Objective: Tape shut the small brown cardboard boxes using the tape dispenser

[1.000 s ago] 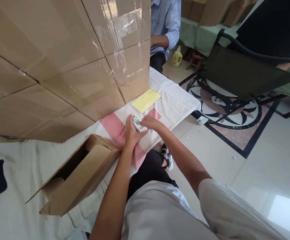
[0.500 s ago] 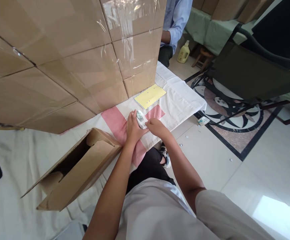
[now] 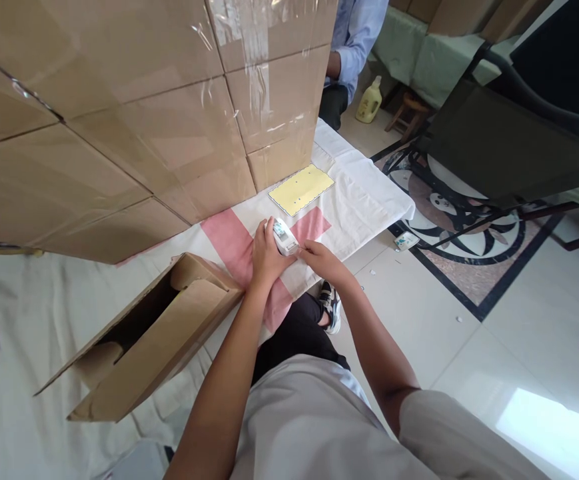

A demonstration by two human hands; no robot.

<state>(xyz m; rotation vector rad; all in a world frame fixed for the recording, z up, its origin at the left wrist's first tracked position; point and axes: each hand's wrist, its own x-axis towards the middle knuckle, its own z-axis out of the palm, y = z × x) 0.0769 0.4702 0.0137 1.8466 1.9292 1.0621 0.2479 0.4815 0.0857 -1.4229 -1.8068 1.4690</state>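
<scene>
My left hand (image 3: 266, 255) is wrapped around a small white rounded case (image 3: 285, 237) with a greenish-blue printed patch on its face; I cannot tell what kind of thing it is. Close to its lower right end is my right hand (image 3: 323, 260), with thumb and forefinger pressed together. Whatever those fingertips pinch, if anything, is too small to make out. Both hands are above the table's front edge. Just beyond them lies a yellow sheet (image 3: 301, 189) with a scalloped edge and a few dark specks.
Stacked, taped cardboard boxes (image 3: 169, 127) rise behind the table. An open carton (image 3: 159, 347) lies left on the cloth (image 3: 364, 200). A person in a blue sleeve (image 3: 362, 40) sits beyond. At right are a folding chair (image 3: 509, 133), a yellow jug (image 3: 369, 101) and a wooden stool (image 3: 409, 115).
My right hand has shifted slightly right and down, away from the white case, uncovering more of its lower end. The left hand keeps its hold, and the case is turned slightly.
</scene>
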